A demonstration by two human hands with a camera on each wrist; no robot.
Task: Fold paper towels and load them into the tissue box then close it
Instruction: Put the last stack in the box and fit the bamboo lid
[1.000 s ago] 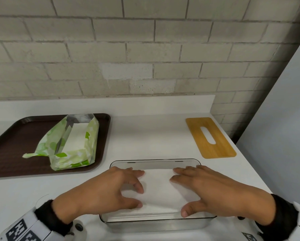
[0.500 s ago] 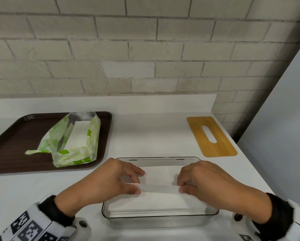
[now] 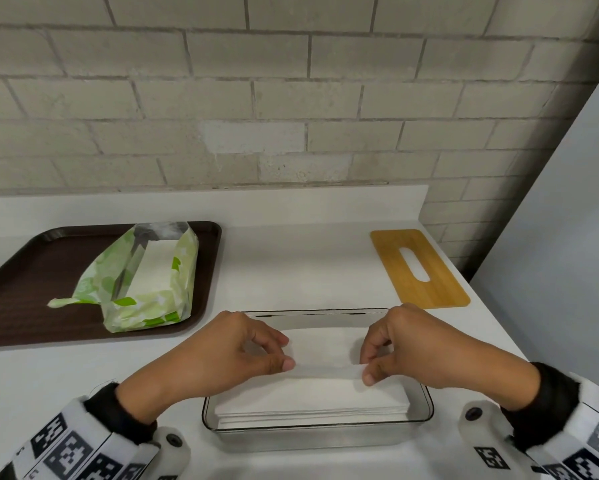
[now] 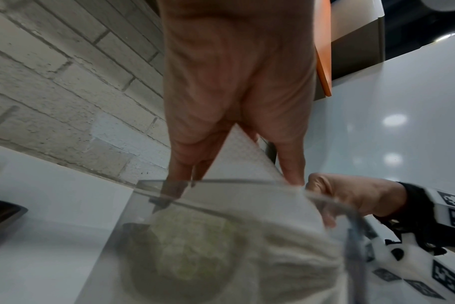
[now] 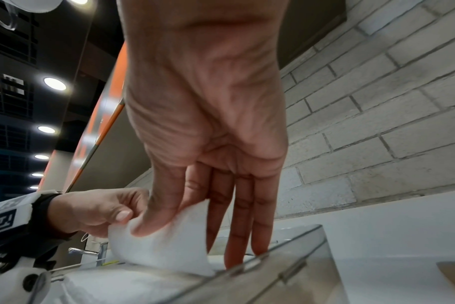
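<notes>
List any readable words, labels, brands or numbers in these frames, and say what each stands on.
No readable text in any view.
Wrist bands: black-and-white square code markers, no letters or digits.
Green-and-white paper towel package on the brown tray: leaf pattern only, no legible print.
Wooden lid and clear tissue box: unmarked.

A: How many hands? Boxes?
B: Two hands, left [image 3: 222, 351] and right [image 3: 419, 351]; one clear box [image 3: 319, 433]; one stack of paper towels [image 3: 312, 400] in it.
A: On the table [image 3: 291, 271]?
B: One wooden lid [image 3: 440, 289]; one brown tray [image 3: 31, 289]; one green bag [image 3: 142, 306] on it.
</notes>
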